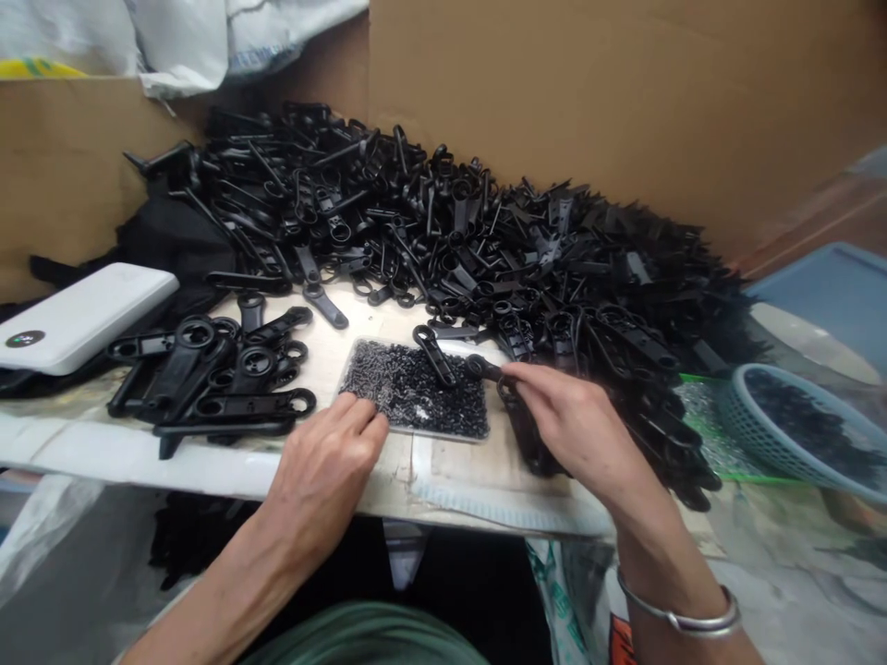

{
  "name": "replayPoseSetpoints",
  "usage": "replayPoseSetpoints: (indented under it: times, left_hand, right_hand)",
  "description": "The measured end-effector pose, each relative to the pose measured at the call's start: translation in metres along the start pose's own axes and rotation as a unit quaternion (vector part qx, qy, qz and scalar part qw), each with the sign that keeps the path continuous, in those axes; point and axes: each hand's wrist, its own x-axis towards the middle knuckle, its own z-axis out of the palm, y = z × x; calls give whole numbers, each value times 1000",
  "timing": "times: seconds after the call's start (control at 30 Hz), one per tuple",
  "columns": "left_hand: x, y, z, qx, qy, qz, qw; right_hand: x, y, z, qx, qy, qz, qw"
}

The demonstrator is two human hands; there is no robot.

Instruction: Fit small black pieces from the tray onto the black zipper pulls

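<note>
A shallow clear tray [477,429] of tiny dark parts lies on the table in front of me. My left hand [339,448] rests at its left front edge, fingers curled down; whatever they may pinch is hidden. My right hand [568,416] is to the right of the tray and grips the end of a black plastic piece [483,368] between thumb and fingers. Another black arm-shaped piece with a ring end [434,356] lies across the small parts in the tray.
A large heap of black plastic pieces [443,212] fills the back and right. A smaller pile [208,369] lies at left beside a white power bank [90,314]. At right stands a blue basket [741,416] with dark parts. Cardboard [589,92] rises behind.
</note>
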Motion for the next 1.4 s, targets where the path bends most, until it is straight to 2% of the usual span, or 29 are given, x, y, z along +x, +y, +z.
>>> replayPoseSetpoints:
  times: [0.1, 0.17, 0.33, 0.57, 0.67, 0.77, 0.9, 0.97, 1.13, 1.27, 1.4]
  left_hand:
    - [-1, 0, 0, -9, -1, 2, 1000]
    - [-1, 0, 0, -15, 2, 3, 1000]
    - [-3, -2, -1, -22, 9, 8, 1000]
    - [-6, -7, 1, -57, 20, 21, 998]
    - [-7, -8, 1, -80, 13, 29, 996]
    - [-6, -8, -1, -87, 9, 30, 996]
    - [-4, -6, -1, -85, 12, 31, 996]
    - [-4, -4, 0, -82, 14, 30, 996]
    - [-1, 0, 4, -62, 34, 25, 997]
    - [6, 1, 3, -38, 31, 14, 999]
    - [13, 2, 2, -25, 37, 9, 999]
  right_hand:
    - [6, -8, -1, -78, -93, 2, 993]
    - [12, -13, -1, -131, -115, 6, 985]
    - [26, -13, 7, -250, -101, 31, 963]
    - [32, -6, 19, -286, -81, 46, 954]
    - [31, -5, 18, -286, -75, 43, 954]
    - [32, -11, 15, -237, -47, 20, 970]
    - [39, -33, 17, -117, -49, -59, 990]
    - [43, -44, 23, -107, -62, -80, 989]
    - [52, -55, 36, -165, -82, -49, 982]
    - [61, -48, 39, -136, -96, -17, 986]
    - [64, -43, 40, -109, -81, -8, 991]
